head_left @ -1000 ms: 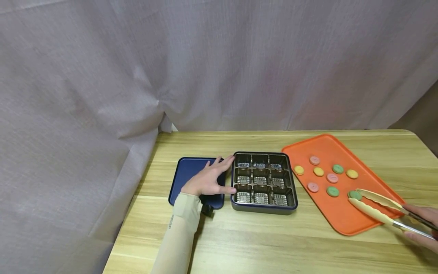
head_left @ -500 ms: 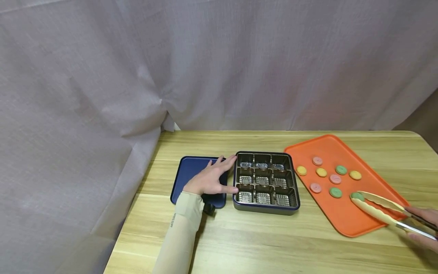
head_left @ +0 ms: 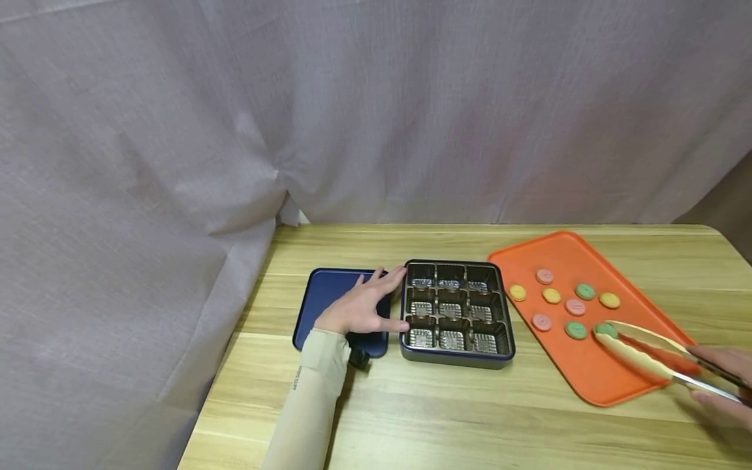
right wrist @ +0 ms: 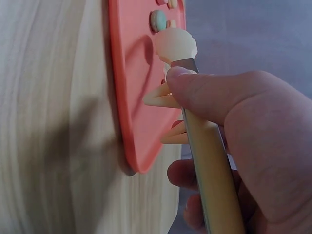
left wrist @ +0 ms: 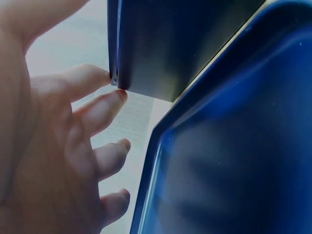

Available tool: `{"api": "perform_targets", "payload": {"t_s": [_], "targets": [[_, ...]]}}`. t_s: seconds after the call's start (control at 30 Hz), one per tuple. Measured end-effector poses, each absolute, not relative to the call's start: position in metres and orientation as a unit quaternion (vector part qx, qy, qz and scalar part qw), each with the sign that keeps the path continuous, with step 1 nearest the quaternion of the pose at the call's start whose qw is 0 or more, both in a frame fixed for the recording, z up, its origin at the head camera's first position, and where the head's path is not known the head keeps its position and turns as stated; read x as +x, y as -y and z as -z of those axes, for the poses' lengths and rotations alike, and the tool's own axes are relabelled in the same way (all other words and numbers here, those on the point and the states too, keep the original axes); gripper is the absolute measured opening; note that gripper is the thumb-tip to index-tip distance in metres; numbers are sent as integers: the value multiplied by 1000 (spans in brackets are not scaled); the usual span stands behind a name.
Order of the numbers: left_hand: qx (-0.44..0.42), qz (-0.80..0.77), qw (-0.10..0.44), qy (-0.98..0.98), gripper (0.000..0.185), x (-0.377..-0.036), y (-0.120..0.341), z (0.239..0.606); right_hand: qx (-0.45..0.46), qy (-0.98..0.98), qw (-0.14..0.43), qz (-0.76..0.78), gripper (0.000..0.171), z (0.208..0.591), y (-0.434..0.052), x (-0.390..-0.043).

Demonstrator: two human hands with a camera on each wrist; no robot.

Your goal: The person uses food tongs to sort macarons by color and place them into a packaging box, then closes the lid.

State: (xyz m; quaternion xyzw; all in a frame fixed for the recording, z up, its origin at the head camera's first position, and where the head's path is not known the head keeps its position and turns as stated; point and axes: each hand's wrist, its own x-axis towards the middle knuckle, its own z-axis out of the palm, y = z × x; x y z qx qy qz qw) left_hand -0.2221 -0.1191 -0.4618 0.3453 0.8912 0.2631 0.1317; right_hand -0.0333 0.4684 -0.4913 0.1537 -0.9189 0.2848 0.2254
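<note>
My left hand (head_left: pixel 360 310) spreads its straight fingers at the left side of a dark blue box (head_left: pixel 458 358) with a compartmented brown plastic insert. In the left wrist view, fingertips (left wrist: pixel 117 97) touch a corner of the box. My right hand (head_left: pixel 725 378) grips metal tongs (head_left: pixel 637 360) with cream scalloped tips, its thumb pressing along one arm in the right wrist view. A green macaron (head_left: pixel 606 330) sits between the tong tips, over the orange tray (head_left: pixel 623 386); whether it is clear of the surface I cannot tell. Other pink (head_left: pixel 575 307), yellow (head_left: pixel 610 300) and green macarons (head_left: pixel 576 330) lie on the tray.
A dark blue lid (head_left: pixel 329 294) lies left of the box, partly beneath my left hand and wrist. The tray stands angled, its left corner close to the box. A grey curtain (head_left: pixel 411 117) hangs behind the wooden table (head_left: pixel 446 418).
The tong tips have drawn together on the green macaron. Tongs and macaron have shifted slightly left and away from me. My left hand stays at the box.
</note>
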Motion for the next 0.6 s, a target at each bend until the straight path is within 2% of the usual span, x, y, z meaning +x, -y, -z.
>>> {"api": "perform_targets", "payload": {"t_s": [0.17, 0.23, 0.4, 0.6], "targets": [[347, -261, 131, -891, 112, -223, 119, 463, 149, 922, 205, -294, 115, 479, -458, -38], [345, -259, 132, -892, 113, -224, 119, 464, 150, 924, 198, -291, 112, 474, -453, -40], [343, -259, 132, -893, 113, -224, 119, 463, 166, 950, 170, -201, 88, 454, -438, -48], [341, -261, 135, -893, 113, -223, 119, 463, 185, 966, 147, -105, 84, 426, -416, -63]]}}
